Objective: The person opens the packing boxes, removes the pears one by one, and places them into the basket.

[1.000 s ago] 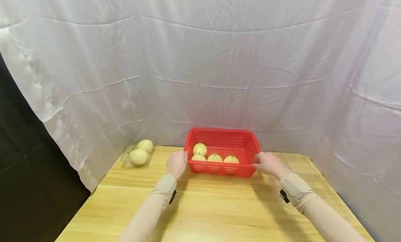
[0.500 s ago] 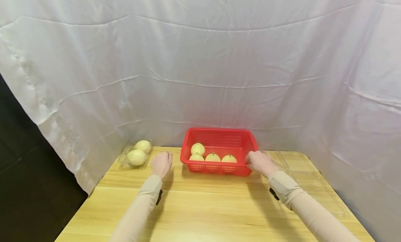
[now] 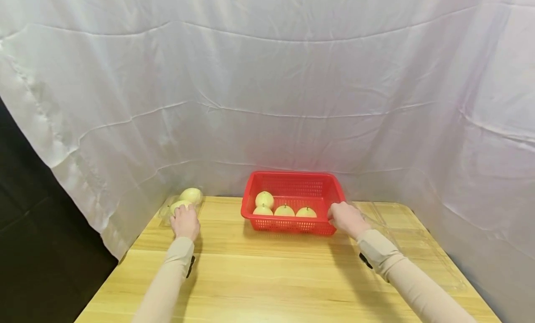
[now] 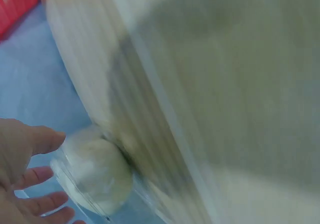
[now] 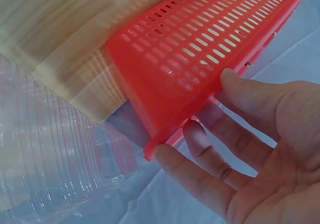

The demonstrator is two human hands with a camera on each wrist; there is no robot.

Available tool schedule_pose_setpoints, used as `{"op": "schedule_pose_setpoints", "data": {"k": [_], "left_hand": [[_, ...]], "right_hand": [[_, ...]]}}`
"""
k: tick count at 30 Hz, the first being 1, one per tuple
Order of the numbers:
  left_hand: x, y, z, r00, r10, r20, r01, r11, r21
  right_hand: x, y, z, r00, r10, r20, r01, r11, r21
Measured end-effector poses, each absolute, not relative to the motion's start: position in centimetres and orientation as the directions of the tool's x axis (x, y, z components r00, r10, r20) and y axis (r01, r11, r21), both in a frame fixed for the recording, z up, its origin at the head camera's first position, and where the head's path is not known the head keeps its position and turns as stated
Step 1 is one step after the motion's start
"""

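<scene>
My left hand (image 3: 185,223) is at the near pear (image 3: 179,204) of two pale yellow pears in a clear plastic tray (image 3: 165,215) at the table's far left. In the left wrist view its fingers are spread, with thumb and fingertips on either side of that pear (image 4: 102,176). My right hand (image 3: 347,218) holds the near right corner of a red slotted basket (image 3: 288,226). The right wrist view has the thumb on the outside of the basket's rim (image 5: 155,149) and the other fingers bent around it. Several pears (image 3: 284,210) with short stems lie inside the basket.
Clear plastic packaging (image 3: 422,253) lies along the right side of the wooden table (image 3: 284,276). Its ribbed wall (image 5: 55,149) shows close to the basket's corner in the right wrist view. A white curtain (image 3: 292,104) hangs behind the table and at its sides.
My left hand has let go of the basket's left side and moved left to the near pear. My right hand has stayed on the basket's corner.
</scene>
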State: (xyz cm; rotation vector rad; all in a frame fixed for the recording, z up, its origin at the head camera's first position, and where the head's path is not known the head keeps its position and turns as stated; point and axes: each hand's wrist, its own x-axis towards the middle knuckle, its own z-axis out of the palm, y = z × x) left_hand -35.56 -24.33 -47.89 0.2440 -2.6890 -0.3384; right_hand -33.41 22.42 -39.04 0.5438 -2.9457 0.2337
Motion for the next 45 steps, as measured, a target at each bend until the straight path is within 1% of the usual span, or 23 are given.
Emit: {"op": "schedule_pose_setpoints", "data": {"k": [5,10,17,22,29,35,38,42,45], "left_hand": [[-35.1,-25.3,-47.7,-0.913,-0.189,0.362,-0.089,0.957,0.276],[-35.1,-25.6,-47.5,-0.927,-0.143,0.348,-0.058,0.968,0.245],[-35.2,-26.2,-47.5,-0.929,-0.093,0.358,-0.019,0.979,0.205],[-35.1,-26.3,-47.6,-0.933,-0.087,0.348,-0.014,0.978,0.208],[-35.1,-26.1,-47.7,-0.906,-0.124,0.405,-0.023,0.969,0.247],[-35.2,-26.0,-47.7,-0.921,-0.126,0.368,-0.026,0.964,0.264],[-35.0,-25.9,-47.7,-0.916,-0.083,0.393,0.021,0.967,0.253],[-34.6,-26.1,-47.5,-0.898,0.012,0.441,0.119,0.969,0.216],[-34.2,-26.4,-47.3,-0.89,0.061,0.453,0.173,0.963,0.209]], "right_hand": [[-33.3,22.4,-39.1,-0.928,-0.339,0.153,-0.359,0.924,-0.128],[-33.3,22.3,-39.1,-0.922,-0.349,0.166,-0.371,0.92,-0.126],[-33.2,22.2,-39.2,-0.924,-0.342,0.168,-0.365,0.921,-0.134],[-32.9,22.1,-39.2,-0.917,-0.357,0.179,-0.382,0.915,-0.131],[-32.9,22.1,-39.2,-0.892,-0.393,0.222,-0.422,0.901,-0.103],[-32.9,22.2,-39.3,-0.895,-0.385,0.225,-0.414,0.906,-0.095],[-32.8,22.1,-39.3,-0.896,-0.384,0.222,-0.412,0.906,-0.098],[-32.7,21.9,-39.3,-0.886,-0.405,0.226,-0.434,0.896,-0.094],[-32.7,21.8,-39.5,-0.884,-0.411,0.223,-0.439,0.894,-0.09]]}}
